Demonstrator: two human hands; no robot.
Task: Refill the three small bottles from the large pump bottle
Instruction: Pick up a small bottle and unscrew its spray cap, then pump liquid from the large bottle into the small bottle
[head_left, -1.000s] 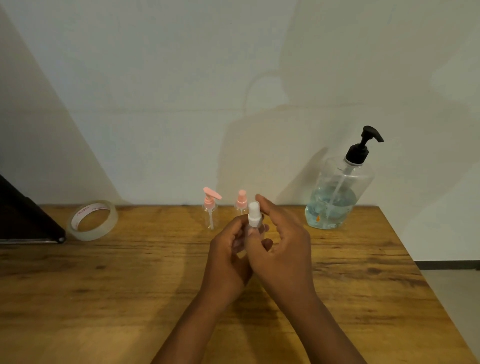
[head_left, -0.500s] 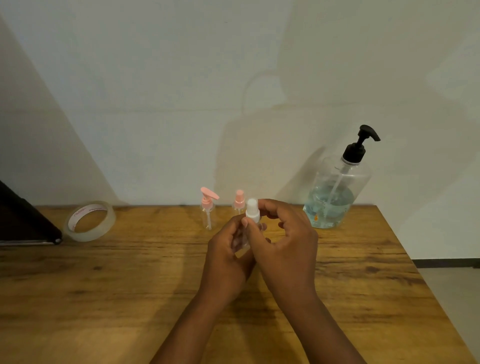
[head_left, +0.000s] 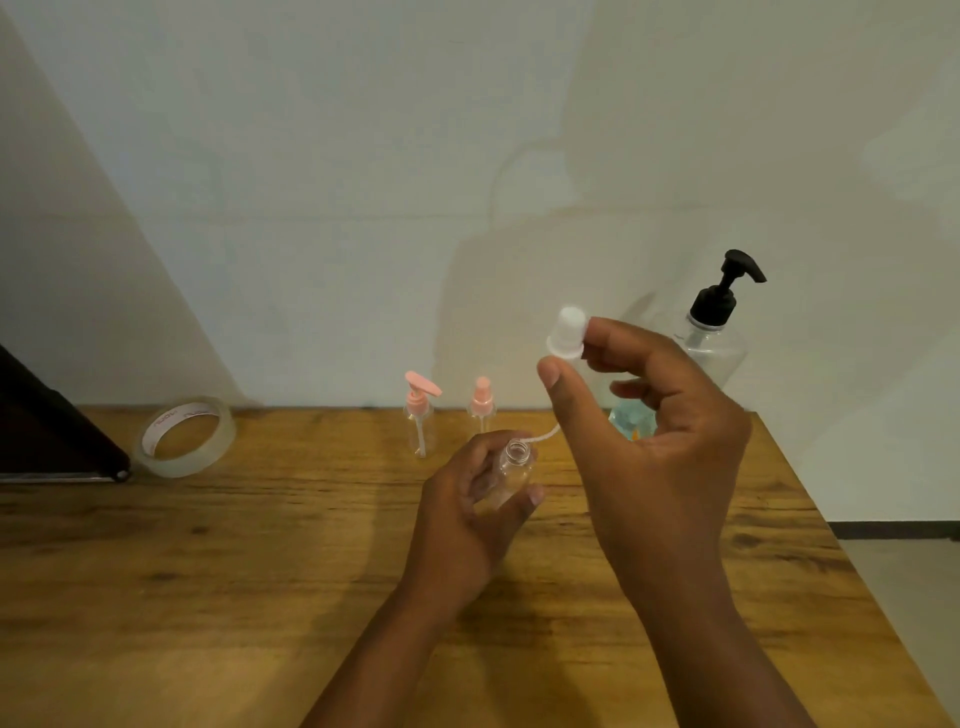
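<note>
My left hand (head_left: 467, 514) grips a small clear bottle (head_left: 511, 470) above the wooden table (head_left: 260, 545); its threaded mouth is uncovered. My right hand (head_left: 649, 441) pinches the white spray cap (head_left: 568, 332) lifted up and to the right of that bottle, its thin tube trailing down toward the mouth. Two other small clear bottles stand by the wall: one with a pink pump (head_left: 420, 415), one with a pink spray top (head_left: 482, 402). The large pump bottle (head_left: 711, 338), black-headed with blue liquid low inside, stands behind my right hand, partly hidden.
A roll of clear tape (head_left: 184, 436) lies at the back left of the table. A dark flat object (head_left: 47, 431) juts in from the left edge. The wall runs right behind the bottles. The table's right edge drops to the floor (head_left: 909, 597).
The white spray cap was on the small bottle with both hands around it; now my right hand has lifted it off, up and to the right, and the bottle's mouth shows.
</note>
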